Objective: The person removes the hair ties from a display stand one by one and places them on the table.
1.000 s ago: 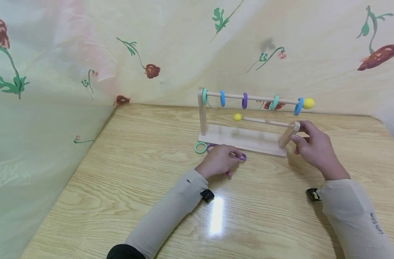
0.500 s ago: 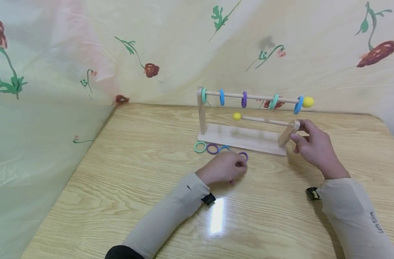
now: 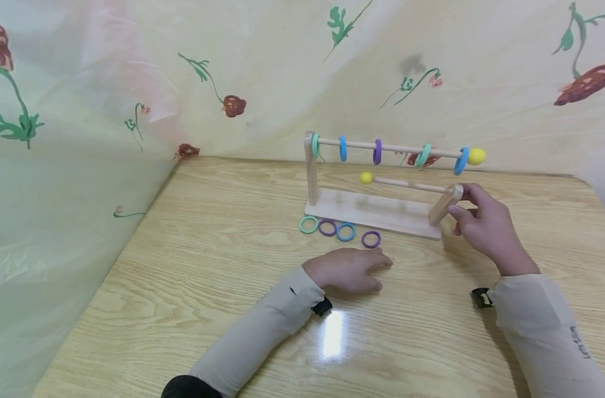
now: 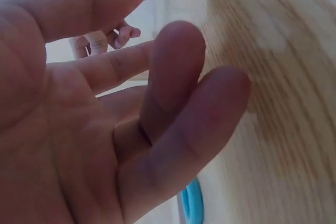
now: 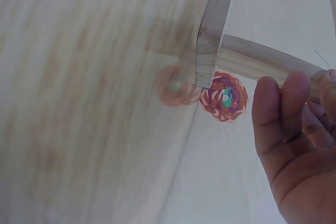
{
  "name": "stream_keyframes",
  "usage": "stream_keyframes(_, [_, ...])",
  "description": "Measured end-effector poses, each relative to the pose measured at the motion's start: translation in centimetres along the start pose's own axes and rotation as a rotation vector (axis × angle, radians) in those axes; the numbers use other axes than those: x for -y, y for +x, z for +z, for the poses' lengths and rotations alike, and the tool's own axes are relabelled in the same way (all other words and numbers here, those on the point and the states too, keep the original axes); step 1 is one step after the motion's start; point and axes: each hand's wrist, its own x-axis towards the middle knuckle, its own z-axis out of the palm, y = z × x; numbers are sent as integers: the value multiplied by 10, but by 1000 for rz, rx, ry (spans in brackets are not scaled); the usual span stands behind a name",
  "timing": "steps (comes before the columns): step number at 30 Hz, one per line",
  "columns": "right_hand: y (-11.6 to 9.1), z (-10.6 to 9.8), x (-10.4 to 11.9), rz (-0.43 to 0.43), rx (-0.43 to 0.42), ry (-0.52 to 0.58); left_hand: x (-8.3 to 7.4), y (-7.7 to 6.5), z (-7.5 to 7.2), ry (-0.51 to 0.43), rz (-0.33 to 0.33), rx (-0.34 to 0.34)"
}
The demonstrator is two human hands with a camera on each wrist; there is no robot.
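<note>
A wooden ring stand (image 3: 372, 213) has two posts, each with a rod ending in a yellow ball. Several green, blue and purple rings hang along the taller rod (image 3: 402, 149). My right hand (image 3: 489, 226) pinches the top of the short right post (image 3: 444, 205) between thumb and fingers; the right wrist view shows this post (image 5: 262, 62) too. In front of the base lie a green ring (image 3: 309, 224), a purple ring (image 3: 327, 227), a blue ring (image 3: 345, 231) and, a little apart, another purple ring (image 3: 371, 239). My left hand (image 3: 349, 270), holding nothing, is just in front of them, fingers spread.
The stand and rings are on a light wood-grain table (image 3: 208, 265). Behind it hangs a flowered cloth (image 3: 282, 72), also covering the left side. A bright light reflection (image 3: 333, 334) shows on the tabletop near the left wrist.
My left hand has let go of the right-hand purple ring, drawn back toward me and spread its fingers. All the loose rings now show. My right hand stays at the post.
</note>
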Motion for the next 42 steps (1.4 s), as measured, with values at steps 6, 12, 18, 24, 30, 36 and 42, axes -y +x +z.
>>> stream_keyframes(6, [1,0,-1,4,5,-1,8,1,-2,-46,-12,9])
stream_keyframes(12, [1,0,-1,-1,-4,8,13,-1,-6,-55,-14,4])
stream_keyframes(18, [-1,1,1,-4,-9,7,16,-6,-10,-65,-22,30])
stream_keyframes(24, [-4,2,2,-3,-16,7,17,-10,-12,-55,-22,52])
stream_keyframes(30, [-5,2,2,4,-20,5,19,-11,-14,-56,3,67])
stream_keyframes(36, [-5,1,2,12,-15,9,23,-19,-25,-81,17,72])
stream_keyframes(42, [-5,2,4,14,-14,20,36,-46,-57,-311,54,-91])
